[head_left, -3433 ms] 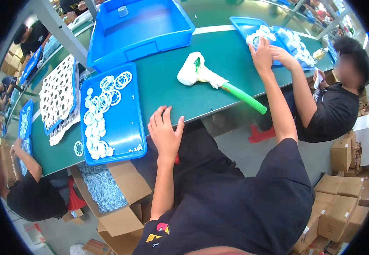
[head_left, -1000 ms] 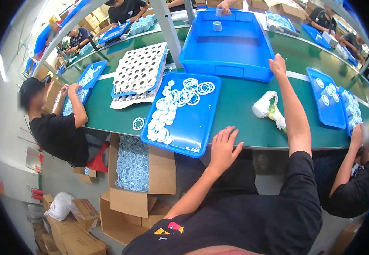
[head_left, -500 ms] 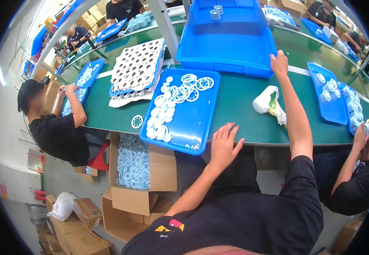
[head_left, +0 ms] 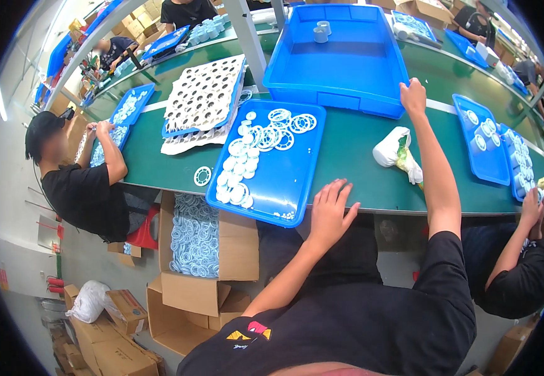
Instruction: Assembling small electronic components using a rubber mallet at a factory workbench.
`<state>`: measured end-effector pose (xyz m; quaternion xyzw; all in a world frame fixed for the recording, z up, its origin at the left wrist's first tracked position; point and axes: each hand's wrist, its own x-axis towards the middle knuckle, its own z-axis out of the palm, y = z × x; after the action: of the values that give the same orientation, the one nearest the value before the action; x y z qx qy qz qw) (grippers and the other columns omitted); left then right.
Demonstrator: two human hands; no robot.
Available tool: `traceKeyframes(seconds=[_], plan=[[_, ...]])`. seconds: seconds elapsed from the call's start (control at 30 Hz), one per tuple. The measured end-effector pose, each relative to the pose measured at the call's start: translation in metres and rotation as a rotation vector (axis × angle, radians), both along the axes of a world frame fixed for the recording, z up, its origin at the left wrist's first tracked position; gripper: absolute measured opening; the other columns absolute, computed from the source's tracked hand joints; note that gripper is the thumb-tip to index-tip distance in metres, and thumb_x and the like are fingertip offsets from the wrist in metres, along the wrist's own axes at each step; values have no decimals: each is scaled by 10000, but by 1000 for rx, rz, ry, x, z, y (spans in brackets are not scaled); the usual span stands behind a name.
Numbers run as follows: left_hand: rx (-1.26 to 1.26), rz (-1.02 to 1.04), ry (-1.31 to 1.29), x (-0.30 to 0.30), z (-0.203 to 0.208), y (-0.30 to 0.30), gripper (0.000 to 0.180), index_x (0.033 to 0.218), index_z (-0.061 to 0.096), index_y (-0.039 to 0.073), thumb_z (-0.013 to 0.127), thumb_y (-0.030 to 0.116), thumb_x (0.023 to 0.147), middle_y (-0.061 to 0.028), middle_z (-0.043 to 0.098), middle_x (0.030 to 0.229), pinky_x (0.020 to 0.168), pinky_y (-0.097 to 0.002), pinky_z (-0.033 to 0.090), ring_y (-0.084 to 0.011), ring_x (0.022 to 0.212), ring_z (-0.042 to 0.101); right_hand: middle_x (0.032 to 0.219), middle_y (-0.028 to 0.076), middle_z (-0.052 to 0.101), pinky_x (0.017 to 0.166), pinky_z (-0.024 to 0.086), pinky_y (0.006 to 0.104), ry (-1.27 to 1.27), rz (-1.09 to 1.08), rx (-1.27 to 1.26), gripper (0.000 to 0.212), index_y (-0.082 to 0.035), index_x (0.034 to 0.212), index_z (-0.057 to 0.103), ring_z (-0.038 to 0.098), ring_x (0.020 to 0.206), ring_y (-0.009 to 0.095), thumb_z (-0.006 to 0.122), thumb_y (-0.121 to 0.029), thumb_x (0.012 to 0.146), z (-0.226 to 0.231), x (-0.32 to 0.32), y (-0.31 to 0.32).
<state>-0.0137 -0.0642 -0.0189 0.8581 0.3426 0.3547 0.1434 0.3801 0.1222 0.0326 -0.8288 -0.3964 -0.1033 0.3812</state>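
My right hand [head_left: 413, 98] reaches forward with its fingers closed over the near right corner of the rim of a large blue bin [head_left: 347, 69]. Two small pale cups [head_left: 321, 35] stand inside the bin near its far left. At the table's front edge my left hand [head_left: 332, 213] rests with fingers spread, holding nothing. Just left of it lies a shallow blue tray [head_left: 284, 169] with white rings [head_left: 278, 128] and small white round caps [head_left: 237, 164]. A crumpled white plastic bag [head_left: 392, 148] lies on the green table beside my right forearm.
White perforated sheets [head_left: 203, 94] are stacked left of the tray, near a loose white ring [head_left: 202, 176]. A cardboard box [head_left: 237, 244] full of pale rings stands below the table. Blue trays of cups [head_left: 485, 141] lie at right. Co-workers sit on both sides. A metal post [head_left: 247, 37] rises behind.
The bin's far end has come down in view, its far rim now showing, and the cups sit slightly lower with it. My hands keep nearly the same places.
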Motion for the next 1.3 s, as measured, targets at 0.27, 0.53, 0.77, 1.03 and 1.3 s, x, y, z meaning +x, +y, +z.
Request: traceKeyframes(seconds=[0.27,0.53,0.77,1.03,1.3], plan=[[-23,13,4,-2,-2,-1,491,1359,599,59,718,304,951,-126,575,1419,1089,-468,415,-343,1336,536,1080,325,719,937,546,568,11,16,-31,383,56,1103,673,693,1042,508,650,-272,906,-2,-2,3],[0,0,18,-2,-2,0,490,1363,595,30,702,297,966,-150,576,1415,1089,-471,424,-349,1343,535,1059,325,718,918,550,574,6,17,-34,355,56,1055,666,694,1020,507,651,-265,905,-1,4,5],[-10,0,10,0,-2,-1,491,1365,597,65,719,299,951,-123,575,1422,1090,-463,416,-345,1333,537,1065,312,726,927,550,552,42,6,-20,396,59,1119,686,701,1036,486,685,-275,906,0,-1,1],[8,-4,5,-1,-2,-2,490,1365,599,63,720,295,951,-124,573,1419,1083,-460,418,-341,1330,539,1085,312,726,938,551,555,37,21,23,379,48,1127,682,700,1047,488,675,-270,923,-1,-5,-2],[21,-5,6,-1,0,-2,476,1348,603,40,716,293,961,-139,579,1401,1069,-461,430,-346,1323,537,1005,313,731,875,559,560,19,54,86,364,64,1126,668,710,979,494,683,-251,942,-1,-11,-10]])
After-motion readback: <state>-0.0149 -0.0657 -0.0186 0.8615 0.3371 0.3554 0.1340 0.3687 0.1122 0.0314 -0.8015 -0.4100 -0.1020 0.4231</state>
